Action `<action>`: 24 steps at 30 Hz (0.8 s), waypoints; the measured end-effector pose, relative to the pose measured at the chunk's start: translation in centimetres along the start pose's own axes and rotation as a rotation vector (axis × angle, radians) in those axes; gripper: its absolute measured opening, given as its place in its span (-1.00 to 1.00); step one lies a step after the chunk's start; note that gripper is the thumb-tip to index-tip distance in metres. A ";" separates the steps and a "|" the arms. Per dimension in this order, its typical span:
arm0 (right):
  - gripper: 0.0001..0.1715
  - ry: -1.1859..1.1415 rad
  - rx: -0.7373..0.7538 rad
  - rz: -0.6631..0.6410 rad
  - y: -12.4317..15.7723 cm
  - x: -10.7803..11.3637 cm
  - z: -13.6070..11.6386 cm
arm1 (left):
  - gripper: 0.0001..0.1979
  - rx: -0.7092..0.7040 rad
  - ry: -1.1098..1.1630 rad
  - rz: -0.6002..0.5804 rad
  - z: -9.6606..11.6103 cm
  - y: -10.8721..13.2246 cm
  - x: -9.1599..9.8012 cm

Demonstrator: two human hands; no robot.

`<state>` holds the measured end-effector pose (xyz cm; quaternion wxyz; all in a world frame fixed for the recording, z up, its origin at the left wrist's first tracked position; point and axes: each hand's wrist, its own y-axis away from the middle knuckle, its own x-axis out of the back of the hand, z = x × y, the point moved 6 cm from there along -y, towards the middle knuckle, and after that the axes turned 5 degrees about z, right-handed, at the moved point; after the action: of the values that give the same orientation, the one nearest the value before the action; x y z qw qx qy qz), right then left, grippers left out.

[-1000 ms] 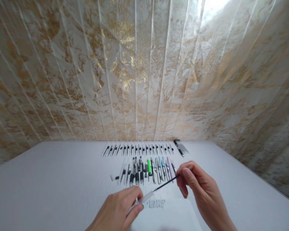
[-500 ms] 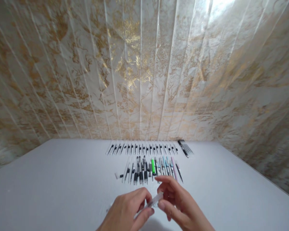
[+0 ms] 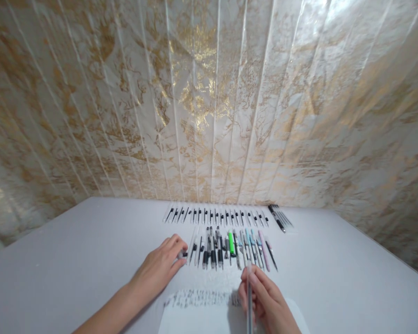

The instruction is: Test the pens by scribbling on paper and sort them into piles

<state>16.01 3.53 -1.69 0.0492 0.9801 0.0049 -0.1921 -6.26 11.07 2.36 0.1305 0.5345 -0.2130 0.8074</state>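
The clear pen tube (image 3: 250, 304) is in the right hand (image 3: 265, 298), on the near side of the green marker (image 3: 231, 242) and a little to its right. That hand is closed on it, thumb and fingers pinching near the upper end, with the rest running down towards the wearer; a grip that high probably keeps the tip free and easy to aim.

The left hand (image 3: 163, 260) reaches in to the left of the green marker, thumb and forefinger curled either side of a small black cap (image 3: 184, 254). I can't tell from here whether they have closed on it. The cap lies at the end of the line of pens, where fingertips can get at it without disturbing the others, I'd guess.

The green marker itself sits mid-row among black-gripped pens (image 3: 213, 258) to its left and pale ones to its right, including a pink pen (image 3: 264, 250). They lie side by side, presumably so each can be picked out singly.

Beyond the green marker is a tidy row of clear tubes with dark parts (image 3: 222, 218); beyond and to its right, a bundle of black pens (image 3: 277, 219). On its near side is a sheet of paper (image 3: 191, 320) bearing dark marks, within both hands' reach.
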 end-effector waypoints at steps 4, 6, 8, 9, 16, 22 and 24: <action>-0.55 -0.033 0.022 0.025 -0.1 0.5 0.5 | -0.88 0.018 -0.033 -0.002 -0.2 0.0 -1.4; -0.56 -0.050 0.024 0.017 0.0 0.5 0.5 | -0.87 0.044 -0.047 0.007 -0.6 0.0 -1.8; -0.56 -0.072 0.013 0.008 0.1 0.4 0.4 | -0.87 0.082 -0.048 0.022 -1.3 0.0 -1.8; -0.57 -0.085 0.000 0.006 0.1 0.3 0.3 | -0.88 0.103 -0.039 0.028 -1.7 0.0 -1.7; -0.57 -0.011 0.011 0.044 0.6 -0.5 -3.1 | -0.69 0.237 0.687 0.050 1.0 0.3 -0.1; -0.59 0.535 0.226 0.030 1.3 -0.3 -6.4 | -0.57 0.314 1.539 -0.159 10.4 -0.7 -2.0; -0.57 0.608 0.257 0.018 1.6 -0.5 -6.6 | -0.54 0.372 1.620 -0.127 11.7 -1.1 -2.5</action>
<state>18.11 2.57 4.74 -0.0767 0.9908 -0.0134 0.1105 4.63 6.39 4.27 0.1982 -0.1880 0.1142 0.9552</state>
